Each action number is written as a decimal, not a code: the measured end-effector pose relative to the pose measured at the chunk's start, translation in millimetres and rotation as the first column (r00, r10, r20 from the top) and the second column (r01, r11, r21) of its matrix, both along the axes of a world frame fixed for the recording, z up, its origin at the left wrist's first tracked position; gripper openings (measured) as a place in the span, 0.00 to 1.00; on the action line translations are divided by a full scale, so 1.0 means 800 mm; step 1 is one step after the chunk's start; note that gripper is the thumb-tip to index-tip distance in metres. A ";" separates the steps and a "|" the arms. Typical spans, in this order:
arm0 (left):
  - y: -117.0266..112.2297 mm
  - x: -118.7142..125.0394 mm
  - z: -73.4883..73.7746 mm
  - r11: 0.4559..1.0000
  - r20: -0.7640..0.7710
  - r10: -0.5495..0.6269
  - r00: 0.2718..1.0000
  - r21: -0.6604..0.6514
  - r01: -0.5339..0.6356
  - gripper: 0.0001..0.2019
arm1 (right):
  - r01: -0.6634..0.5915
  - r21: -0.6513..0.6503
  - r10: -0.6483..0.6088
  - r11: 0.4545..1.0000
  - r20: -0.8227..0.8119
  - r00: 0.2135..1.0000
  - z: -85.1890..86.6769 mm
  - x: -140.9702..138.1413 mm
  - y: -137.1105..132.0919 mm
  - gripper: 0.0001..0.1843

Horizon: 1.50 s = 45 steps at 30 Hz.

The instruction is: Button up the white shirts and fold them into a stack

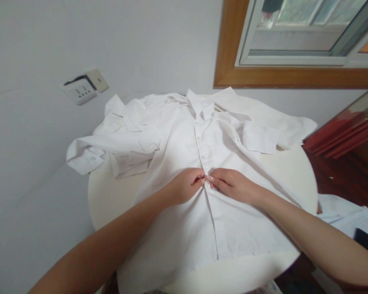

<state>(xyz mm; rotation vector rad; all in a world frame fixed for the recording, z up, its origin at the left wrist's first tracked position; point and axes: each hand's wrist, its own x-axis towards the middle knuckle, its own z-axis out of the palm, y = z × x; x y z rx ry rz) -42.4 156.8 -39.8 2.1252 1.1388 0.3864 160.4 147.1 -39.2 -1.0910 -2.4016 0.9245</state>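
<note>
A white button-up shirt (pixel 178 155) lies front side up with its collar at the far side and its hem towards me. Both hands meet at the middle of its front opening. My left hand (pixel 188 183) is closed, thumb and fingers pinching the placket edge. Opposite it, my right hand (pixel 230 183) also pinches the shirt front, fingertips touching those of the left. The button between them is hidden by my fingers. Above the hands the placket runs together with buttons showing; below them the two front edges part slightly.
The shirt rests on a round white table (pixel 306 179). More white clothing (pixel 272 110) lies at the table's back right. A wall socket (pixel 81 92) is at the left, a wood-framed window (pixel 288 77) at the back. Red fabric (pixel 346 134) and white cloth (pixel 340 206) are to the right.
</note>
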 end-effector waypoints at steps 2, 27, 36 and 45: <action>0.001 0.000 -0.003 1.000 0.008 -0.001 1.000 0.008 0.001 0.09 | 0.042 0.001 -0.042 0.999 0.017 0.999 -0.002 -0.004 -0.002 0.19; -0.007 -0.009 0.001 1.000 0.002 0.006 1.000 0.016 -0.006 0.07 | 0.002 -0.479 -0.133 0.878 -0.240 0.961 -0.014 -0.004 0.010 0.15; -0.001 -0.011 0.002 0.971 -0.136 0.024 0.990 0.240 0.010 0.08 | 0.033 -0.174 -0.071 0.984 -0.214 0.974 -0.005 0.004 0.010 0.20; 0.030 -0.026 -0.028 0.807 -0.176 0.265 0.948 0.578 -0.118 0.18 | 0.378 0.494 -0.505 0.783 0.150 0.850 -0.037 0.034 0.047 0.23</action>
